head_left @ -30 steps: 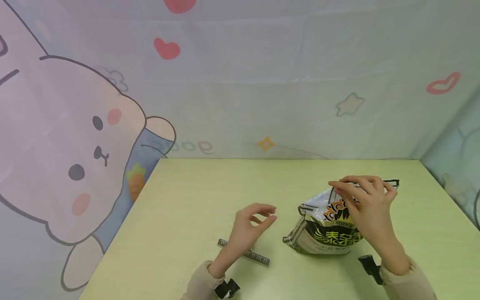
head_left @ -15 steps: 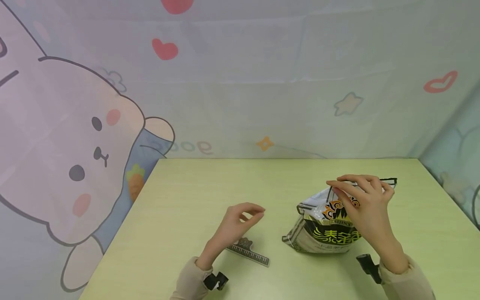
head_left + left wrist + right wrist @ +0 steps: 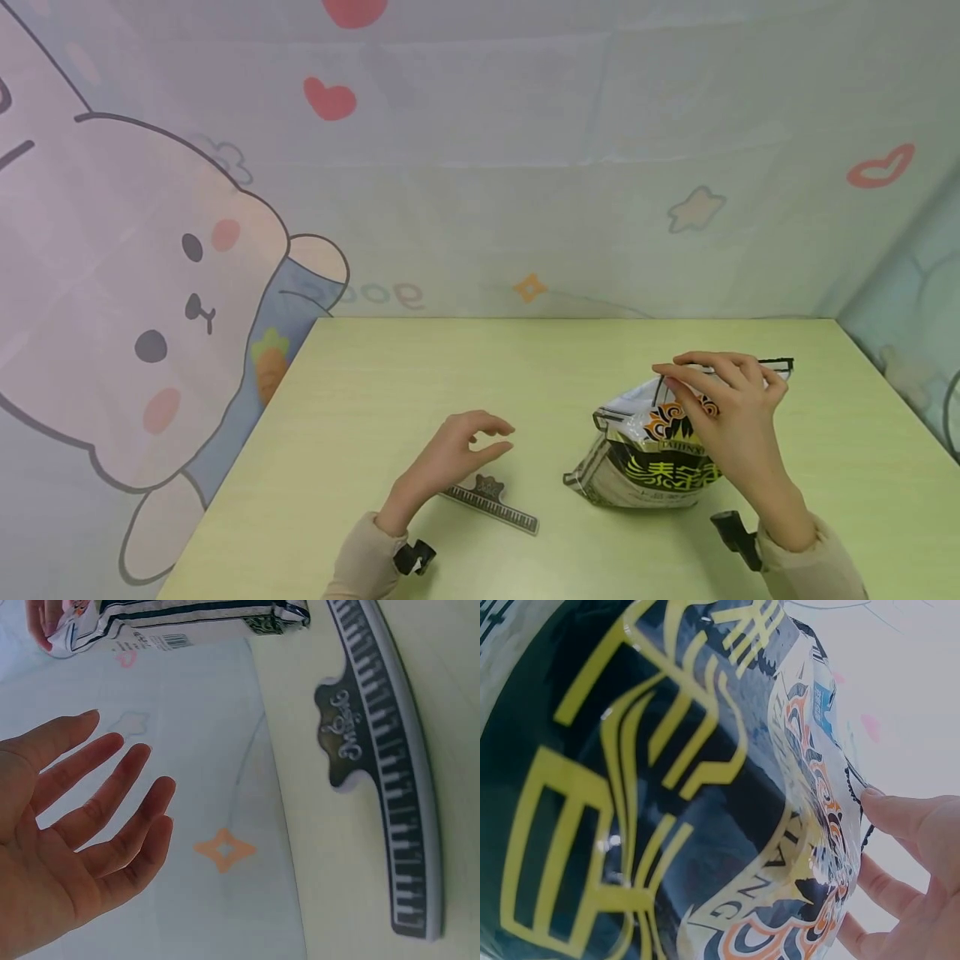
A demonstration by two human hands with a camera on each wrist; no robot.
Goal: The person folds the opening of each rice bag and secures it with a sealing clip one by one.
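Observation:
A printed plastic bag (image 3: 656, 471), white, black and yellow with orange swirls, stands plump on the right side of the table. My right hand (image 3: 738, 417) pinches its upper edge between thumb and fingers; in the right wrist view the thumb (image 3: 889, 814) lies at the dark-trimmed edge. A long clip (image 3: 498, 510) with a piano-keyboard pattern and a dark scalloped grip lies slantwise on the table, left of the bag. Above its left end, partly covering it in the head view, hovers my left hand (image 3: 450, 454). In the left wrist view its fingers (image 3: 112, 802) are spread, relaxed and hold nothing.
The pale yellow-green table (image 3: 420, 367) ends at a printed cloth backdrop (image 3: 480, 208) behind it. Another cloth (image 3: 915, 333) hangs along the right side. A small black device (image 3: 414, 557) sits on the left wrist, and a similar device (image 3: 735, 537) on the right.
My left hand has moved left, away from the bag, and its fingers have parted a little, uncovering more of the clip. The right hand and the bag stay nearly still.

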